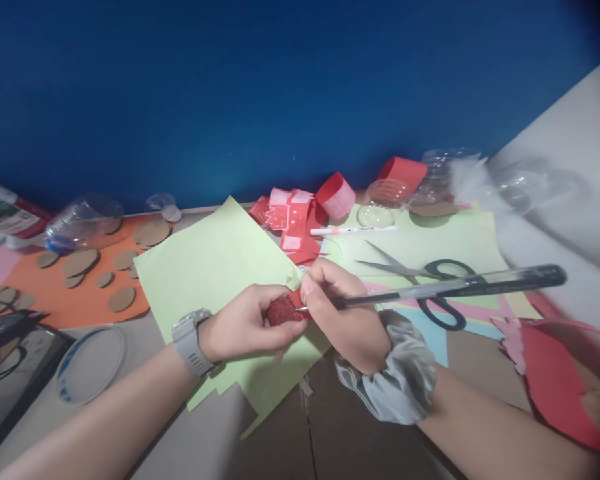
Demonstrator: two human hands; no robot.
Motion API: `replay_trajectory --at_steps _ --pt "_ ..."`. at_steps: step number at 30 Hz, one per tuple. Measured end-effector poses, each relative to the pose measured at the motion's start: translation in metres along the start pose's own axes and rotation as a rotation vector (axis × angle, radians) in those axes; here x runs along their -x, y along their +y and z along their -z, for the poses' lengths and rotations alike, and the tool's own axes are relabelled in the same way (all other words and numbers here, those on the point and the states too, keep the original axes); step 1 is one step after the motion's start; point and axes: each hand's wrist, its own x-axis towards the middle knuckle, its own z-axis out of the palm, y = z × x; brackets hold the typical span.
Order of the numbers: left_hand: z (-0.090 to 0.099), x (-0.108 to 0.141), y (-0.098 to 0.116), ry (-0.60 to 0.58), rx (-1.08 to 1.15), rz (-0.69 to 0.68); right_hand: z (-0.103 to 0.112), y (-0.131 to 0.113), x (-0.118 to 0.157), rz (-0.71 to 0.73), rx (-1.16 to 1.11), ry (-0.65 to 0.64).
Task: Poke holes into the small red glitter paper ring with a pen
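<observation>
Head view: the left hand (250, 321) grips one red piece (283, 311), partly covering it; the right hand (353, 327) holds one pen (440, 289), tip at the piece. Beneath both: one green sheet (215, 260). Rightward: one scissors (414, 272), partly hidden by the pen. Beyond: one marker (353, 231).

The one camera, worn on the head, looks forward and down from close above and on the near side of the dark red piece (282, 311), its wide view reaching the worktop (190, 440) around the piece and the blue panel (280, 100) beyond it.
</observation>
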Motion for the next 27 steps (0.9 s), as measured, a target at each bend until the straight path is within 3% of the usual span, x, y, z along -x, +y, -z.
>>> replay_trajectory --at_steps 27 --pt "-0.0012 0.0005 0.0006 0.018 0.001 0.007 0.0009 0.0002 0.0019 -0.063 0.003 -0.027"
